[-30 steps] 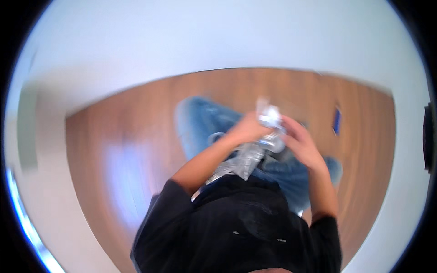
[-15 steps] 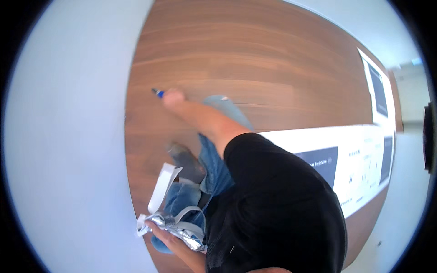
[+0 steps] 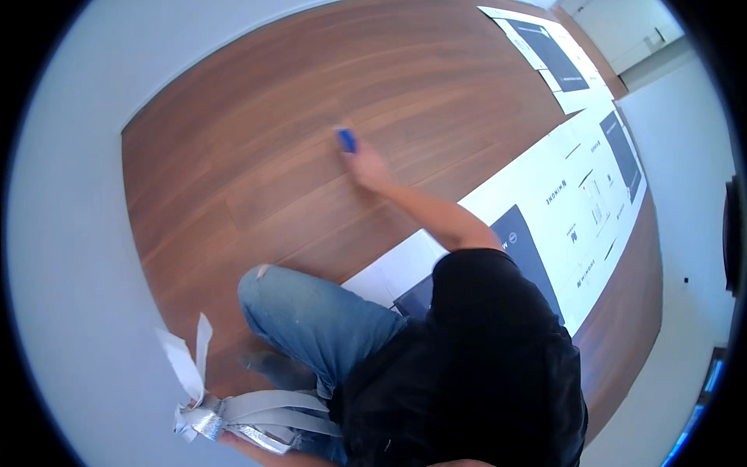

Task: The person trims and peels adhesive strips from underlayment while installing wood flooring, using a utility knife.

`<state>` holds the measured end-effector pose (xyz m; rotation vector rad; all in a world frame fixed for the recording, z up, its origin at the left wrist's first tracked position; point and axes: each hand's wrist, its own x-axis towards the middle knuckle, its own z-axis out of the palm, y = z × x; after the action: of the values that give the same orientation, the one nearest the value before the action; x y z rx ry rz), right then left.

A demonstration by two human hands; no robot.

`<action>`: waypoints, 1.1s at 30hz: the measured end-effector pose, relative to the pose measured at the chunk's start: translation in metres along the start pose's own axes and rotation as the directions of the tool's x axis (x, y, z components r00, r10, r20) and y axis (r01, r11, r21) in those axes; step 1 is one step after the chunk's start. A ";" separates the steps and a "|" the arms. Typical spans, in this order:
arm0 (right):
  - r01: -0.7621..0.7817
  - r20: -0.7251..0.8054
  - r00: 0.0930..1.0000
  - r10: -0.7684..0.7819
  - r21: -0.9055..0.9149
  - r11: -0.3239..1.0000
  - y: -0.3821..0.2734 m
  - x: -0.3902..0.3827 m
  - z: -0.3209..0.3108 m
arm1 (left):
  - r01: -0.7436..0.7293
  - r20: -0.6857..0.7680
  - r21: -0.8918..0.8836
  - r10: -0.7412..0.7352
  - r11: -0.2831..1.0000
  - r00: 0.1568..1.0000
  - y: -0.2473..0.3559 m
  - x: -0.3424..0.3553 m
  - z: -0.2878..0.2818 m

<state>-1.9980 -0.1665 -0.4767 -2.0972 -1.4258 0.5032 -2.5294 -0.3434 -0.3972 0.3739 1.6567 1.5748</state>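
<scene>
My right hand (image 3: 367,166) is stretched out low over the wooden floor (image 3: 257,156), closed round a small blue hand tool (image 3: 346,141). Motion blurs the tool's end, so its exact kind cannot be made out. At the lower left, beside the wall, my left hand (image 3: 227,438) grips a crumpled bundle of white and silver foil-like strips (image 3: 208,416). Loose strip ends stick up from it, and others trail across toward my lap. Most of the left hand's fingers are hidden by the bundle.
A pale wall (image 3: 70,218) bounds the floor on the left. White printed cardboard sheets (image 3: 498,175) with dark panels lie along my right, and another sheet (image 3: 545,54) lies at the far right. My bent, jeans-clad knee (image 3: 272,292) rests on the floor.
My view has turned. My right hand with the blue tool has swung away from the wall, out over the floor to the right. The left hand still holds the strips.
</scene>
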 end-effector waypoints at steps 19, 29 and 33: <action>-0.371 -0.535 0.841 0.074 -0.471 0.801 0.252 -0.040 -0.040 | 0.116 0.348 -0.525 0.088 0.844 0.933 0.002 0.263 0.347; -0.432 -0.520 0.842 0.147 -0.485 0.760 0.309 -0.046 -0.018 | -0.151 0.484 -0.395 0.345 0.906 0.805 0.051 0.329 0.428; -0.428 -0.494 0.855 0.160 -0.497 0.755 0.353 -0.061 -0.003 | -0.161 0.541 -0.320 0.319 0.934 0.778 0.093 0.371 0.418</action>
<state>-1.7630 -0.3253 -0.6961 -2.7385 -1.0582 -0.3515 -2.4964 0.2220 -0.3956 0.8700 0.9350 1.6150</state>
